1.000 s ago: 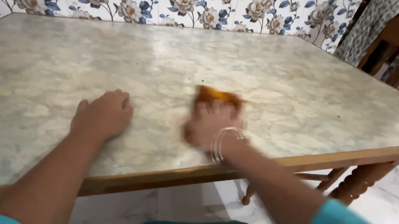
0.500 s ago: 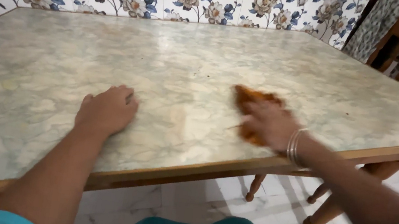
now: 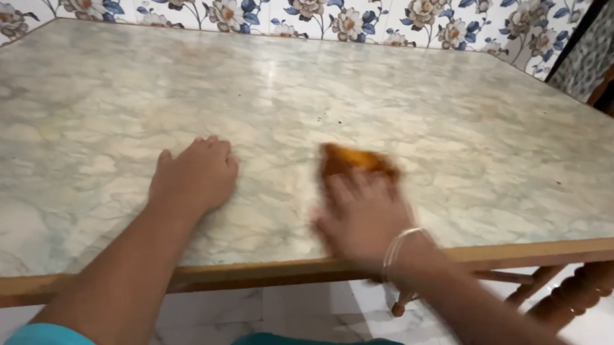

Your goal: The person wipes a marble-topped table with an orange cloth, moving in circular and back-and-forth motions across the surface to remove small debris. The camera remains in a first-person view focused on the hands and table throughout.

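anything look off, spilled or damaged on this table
Nothing stands out. The marble-pattern table shows no spill or crack; a few tiny dark specks dot its middle. The right hand presses an orange cloth; the left hand rests flat.
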